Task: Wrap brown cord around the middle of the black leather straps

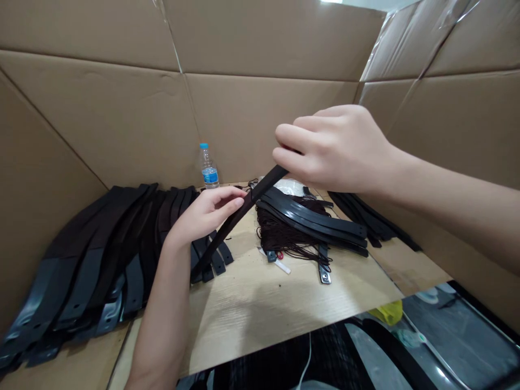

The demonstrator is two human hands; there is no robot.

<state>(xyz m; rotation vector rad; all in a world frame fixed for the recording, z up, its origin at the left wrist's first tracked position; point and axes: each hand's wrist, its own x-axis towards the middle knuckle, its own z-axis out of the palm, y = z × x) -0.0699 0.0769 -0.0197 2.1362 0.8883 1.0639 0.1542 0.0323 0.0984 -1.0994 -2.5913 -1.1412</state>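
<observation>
A long black strip (231, 225) slants up across the middle, its lower end over the pile on the left. My right hand (337, 146) is closed around its upper end, in a fist raised above the table. My left hand (211, 211) pinches the same strip farther down, thumb on its near side; the other fingers are partly hidden. Behind and right of it, several glossy black curved strips (312, 214) lie on a tangled heap of dark brown cord (280, 233). A small white-handled tool (282, 266) lies just in front of the cord.
Many black curved strips (85, 271) are heaped on the left, and more dark strips (365, 216) lie at the right. A bottle (209, 170) with a blue cap stands against the cardboard wall (264, 119). The wooden table's front edge (304, 327) drops off near me.
</observation>
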